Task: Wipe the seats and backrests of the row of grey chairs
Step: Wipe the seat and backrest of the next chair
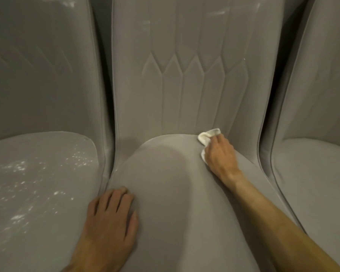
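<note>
While left hand (110,214) lies flat on velvety seat (175,203), right hand (220,154) grips crumpled white cloth (207,135)

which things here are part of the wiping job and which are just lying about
Part of the job:
- cloth, held by the right hand
- middle chair, cloth at its seat-back crease
- left hand, flat on that seat
- left chair, white specks on its seat
- right chair

Lying about:
- nothing else shows
</note>
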